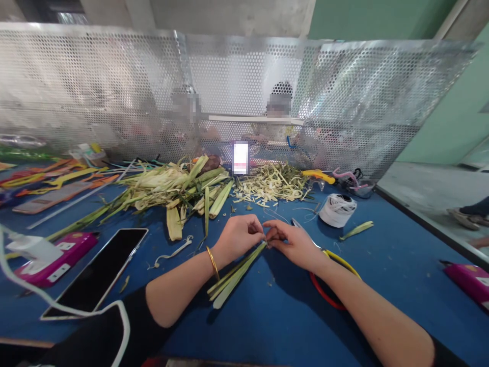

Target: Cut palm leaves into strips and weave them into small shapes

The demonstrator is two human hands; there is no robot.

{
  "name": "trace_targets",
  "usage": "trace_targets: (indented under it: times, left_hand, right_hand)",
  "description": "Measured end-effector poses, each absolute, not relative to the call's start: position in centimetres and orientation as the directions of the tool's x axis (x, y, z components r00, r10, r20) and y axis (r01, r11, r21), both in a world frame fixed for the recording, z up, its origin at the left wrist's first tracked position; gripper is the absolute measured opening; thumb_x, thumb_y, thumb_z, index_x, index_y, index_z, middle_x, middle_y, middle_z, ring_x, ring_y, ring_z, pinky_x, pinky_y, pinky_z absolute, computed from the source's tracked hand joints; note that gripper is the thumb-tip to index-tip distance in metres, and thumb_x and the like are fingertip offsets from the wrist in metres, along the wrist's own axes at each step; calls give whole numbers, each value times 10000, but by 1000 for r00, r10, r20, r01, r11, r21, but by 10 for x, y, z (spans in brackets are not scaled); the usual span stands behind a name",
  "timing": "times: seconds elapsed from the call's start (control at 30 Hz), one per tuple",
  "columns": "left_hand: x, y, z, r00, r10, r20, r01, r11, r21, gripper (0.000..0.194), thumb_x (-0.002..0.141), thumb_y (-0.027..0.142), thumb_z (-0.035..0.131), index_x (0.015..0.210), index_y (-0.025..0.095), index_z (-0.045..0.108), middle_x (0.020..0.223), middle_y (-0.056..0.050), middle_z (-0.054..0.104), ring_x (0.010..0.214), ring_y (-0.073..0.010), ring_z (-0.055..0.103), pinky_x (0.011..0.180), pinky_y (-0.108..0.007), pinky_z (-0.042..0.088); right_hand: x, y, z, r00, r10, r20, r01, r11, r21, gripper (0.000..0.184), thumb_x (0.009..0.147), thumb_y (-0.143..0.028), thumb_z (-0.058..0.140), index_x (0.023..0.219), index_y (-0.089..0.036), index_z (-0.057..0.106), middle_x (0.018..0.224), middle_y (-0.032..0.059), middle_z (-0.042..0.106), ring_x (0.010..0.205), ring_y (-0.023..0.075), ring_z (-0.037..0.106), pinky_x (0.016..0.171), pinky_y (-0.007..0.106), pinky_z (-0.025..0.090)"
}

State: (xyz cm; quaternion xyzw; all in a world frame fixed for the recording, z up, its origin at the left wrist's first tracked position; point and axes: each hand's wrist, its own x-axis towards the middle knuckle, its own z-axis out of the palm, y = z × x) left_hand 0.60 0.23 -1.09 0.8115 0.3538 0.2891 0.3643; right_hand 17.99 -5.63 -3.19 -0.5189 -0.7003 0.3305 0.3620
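Observation:
My left hand (240, 238) is closed, thumb and fingers pinched at the upper end of a bundle of pale green leaf strips (237, 279). The bundle slants down toward me, its cut ends at the lower left. Right at the bundle's tip, the fingertips of my right hand (293, 246) are pinched together; what lies between them is too small to make out. Scissors (331, 302) with a red and a yellow handle lie partly hidden under my right forearm. A spool of white string (337, 210) stands beyond my right hand.
Leaf husks (168, 186) and cut scraps (273, 183) are heaped at the back, before a perforated metal screen (237, 66). Left lie a phone (95, 270), a magenta box (57, 257) and a white cable (124, 318). Another magenta box (468, 283) sits far right. People are behind the screen.

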Motion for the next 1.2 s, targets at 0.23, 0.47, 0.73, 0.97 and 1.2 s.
trace_targets:
  times: [0.23, 0.47, 0.73, 0.97, 1.2]
  left_hand:
    - [8, -5, -16, 615, 713, 337, 523, -689, 501, 85, 737, 148, 542, 670, 196, 566, 631, 17, 605, 614, -122, 539, 574, -226, 322]
    - [12, -5, -26, 622, 648, 441, 456, -757, 468, 80, 779, 162, 530, 722, 207, 566, 741, -7, 643, 721, -134, 577, 670, -225, 380]
    - [12, -5, -24, 606, 654, 453, 406, -744, 530, 91, 787, 194, 558, 702, 204, 587, 742, -6, 652, 717, -127, 576, 670, -220, 389]
    - [14, -8, -21, 510, 770, 384, 426, -614, 665, 75, 742, 214, 614, 669, 196, 610, 667, 12, 643, 651, -115, 556, 609, -212, 374]
    - [14, -7, -20, 485, 792, 371, 408, -580, 704, 85, 736, 187, 612, 651, 187, 604, 655, 13, 637, 625, -107, 550, 599, -207, 379]
  right_hand:
    - [174, -60, -27, -165, 963, 214, 544, 270, -795, 262, 810, -157, 478, 1057, -212, 549, 793, 11, 682, 763, 159, 655, 766, 315, 492]
    - [175, -54, -32, -95, 994, 57, 361, 88, -928, 214, 776, -333, 556, 913, -210, 665, 839, 19, 711, 741, 176, 668, 728, 318, 524]
    - [177, -54, -33, -41, 998, 47, 375, 59, -925, 164, 741, -335, 590, 750, -189, 664, 639, -17, 659, 639, 142, 607, 648, 266, 478]
    - [178, -53, -35, 18, 999, 37, 306, 30, -951, 133, 779, -310, 547, 733, -193, 591, 635, -20, 618, 626, 136, 589, 651, 271, 487]
    - [178, -51, -38, 23, 1000, -1, 227, -6, -974, 110, 774, -316, 528, 767, -208, 552, 684, -10, 628, 664, 148, 626, 691, 296, 515]
